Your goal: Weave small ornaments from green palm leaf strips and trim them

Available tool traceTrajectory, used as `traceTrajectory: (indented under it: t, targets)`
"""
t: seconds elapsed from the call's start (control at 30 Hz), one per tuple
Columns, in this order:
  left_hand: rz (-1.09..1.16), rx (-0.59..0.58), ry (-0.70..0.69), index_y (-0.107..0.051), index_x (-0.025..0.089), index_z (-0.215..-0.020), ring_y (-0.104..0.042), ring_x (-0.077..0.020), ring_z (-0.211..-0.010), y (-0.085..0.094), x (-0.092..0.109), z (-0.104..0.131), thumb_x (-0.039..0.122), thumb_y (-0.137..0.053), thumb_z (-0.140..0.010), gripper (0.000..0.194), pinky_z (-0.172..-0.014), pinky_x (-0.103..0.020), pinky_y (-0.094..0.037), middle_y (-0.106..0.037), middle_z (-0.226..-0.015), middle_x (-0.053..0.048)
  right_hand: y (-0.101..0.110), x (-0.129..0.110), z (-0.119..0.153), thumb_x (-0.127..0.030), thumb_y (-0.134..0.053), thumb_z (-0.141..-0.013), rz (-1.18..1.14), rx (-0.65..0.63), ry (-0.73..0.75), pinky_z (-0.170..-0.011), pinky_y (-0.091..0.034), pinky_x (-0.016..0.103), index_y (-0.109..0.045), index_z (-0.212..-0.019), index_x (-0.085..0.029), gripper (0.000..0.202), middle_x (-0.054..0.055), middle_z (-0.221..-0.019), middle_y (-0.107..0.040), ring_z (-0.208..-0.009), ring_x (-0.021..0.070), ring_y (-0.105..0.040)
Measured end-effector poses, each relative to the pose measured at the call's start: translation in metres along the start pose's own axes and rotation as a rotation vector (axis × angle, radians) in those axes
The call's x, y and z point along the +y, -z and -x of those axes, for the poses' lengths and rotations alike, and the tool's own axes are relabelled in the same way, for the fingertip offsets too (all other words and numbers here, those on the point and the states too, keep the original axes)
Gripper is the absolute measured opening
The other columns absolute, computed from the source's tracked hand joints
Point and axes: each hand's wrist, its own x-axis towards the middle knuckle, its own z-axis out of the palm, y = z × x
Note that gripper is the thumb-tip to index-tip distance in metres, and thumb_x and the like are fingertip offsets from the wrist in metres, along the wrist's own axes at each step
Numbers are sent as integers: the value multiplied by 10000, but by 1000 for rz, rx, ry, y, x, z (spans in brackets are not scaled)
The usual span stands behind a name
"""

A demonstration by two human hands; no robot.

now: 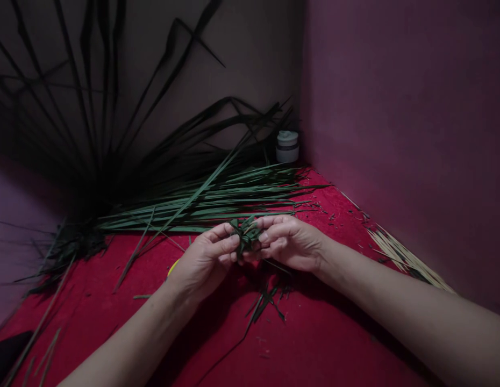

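A small dark green piece of folded leaf strips [247,236], flower-like in shape, is held up between my two hands over the red cloth [314,333]. My left hand [212,250] pinches its left side with thumb and fingers. From the right, my right hand [288,242] grips the other side, thumb and fingertips pressed against the leaves. The fingers partly cover the piece, so its underside is hidden. Below the hands lie dark leaf scraps [266,303] and a thin strip.
Long green leaves [218,199] lie in a heap behind my hands, with tall dark fronds [105,80] against the wall. A lidded white container [287,146] stands in the corner. Pale thin sticks [407,258] lie along the right wall. A yellow object [173,268] shows beside my left wrist.
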Motion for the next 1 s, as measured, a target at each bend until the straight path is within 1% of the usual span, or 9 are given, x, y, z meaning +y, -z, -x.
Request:
traceTrajectory:
  t: [0.1, 0.2, 0.33, 0.53, 0.63, 0.7, 0.73, 0.9, 1.0]
  targets:
    - [-3, -20, 14, -627, 132, -824, -610, -119, -592, 2, -1, -1, 143, -735, -674, 185, -566, -235, -500, -656, -744, -41, 1, 4, 0, -91, -653, -616, -22, -45, -48, -697, -514, 295, -646, -812, -103, 197, 62, -736, -664, -671, 149, -636]
    - [-16, -19, 26, -612, 133, -785, -599, -112, -580, 3, 0, -1, 149, -738, -675, 168, -553, -223, -494, -648, -716, -36, 1, 8, 0, -106, -667, -631, -34, -56, -55, -696, -517, 310, -645, -832, -79, 204, 74, -748, -669, -647, 155, -645]
    - [-31, -8, 7, -594, 137, -730, -567, -90, -533, 1, 2, -1, 145, -753, -654, 177, -513, -196, -474, -618, -644, -6, 0, 10, 0, -133, -680, -657, -59, -36, -48, -701, -520, 333, -633, -833, -77, 191, 75, -757, -667, -633, 157, -650]
    - [-69, -9, -15, -596, 138, -712, -544, -73, -488, -1, 5, 2, 121, -753, -650, 169, -494, -177, -454, -589, -591, 17, 1, 13, 0, -151, -708, -671, -69, 25, -21, -650, -518, 293, -586, -783, -103, 172, 32, -693, -637, -599, 147, -651]
    - [-32, -62, -4, -625, 131, -751, -579, -109, -528, -1, 6, 1, 218, -724, -710, 138, -510, -214, -482, -623, -636, -21, 1, 13, 0, -153, -687, -696, -96, 2, -21, -669, -520, 302, -589, -820, -104, 166, 44, -719, -649, -618, 155, -658]
    - [19, -97, -1, -653, 120, -808, -609, -144, -565, 0, 6, 0, 296, -689, -749, 189, -504, -244, -503, -650, -696, -54, 2, 12, 0, -152, -672, -706, -112, -21, -12, -672, -517, 294, -597, -852, -104, 171, 59, -762, -663, -635, 155, -660]
    - [42, -106, 2, -665, 115, -837, -617, -151, -570, 1, 6, -1, 299, -683, -753, 203, -494, -247, -507, -657, -711, -60, 2, 11, 1, -153, -666, -708, -110, -31, -8, -671, -515, 290, -602, -865, -102, 176, 67, -785, -668, -638, 152, -658]
    - [99, -146, 44, -691, 107, -894, -627, -130, -538, 3, 8, -1, 131, -729, -680, 219, -474, -202, -508, -679, -714, -58, 5, 9, 0, -156, -649, -702, -92, -56, -21, -640, -510, 270, -626, -887, -94, 196, 71, -805, -677, -615, 140, -645]
    - [92, -178, 71, -695, 104, -890, -622, -117, -516, 4, 8, 0, 132, -749, -657, 240, -483, -187, -504, -694, -725, -72, 5, 9, -1, -146, -650, -696, -107, -61, -28, -655, -511, 278, -626, -890, -99, 200, 58, -790, -674, -609, 141, -646]
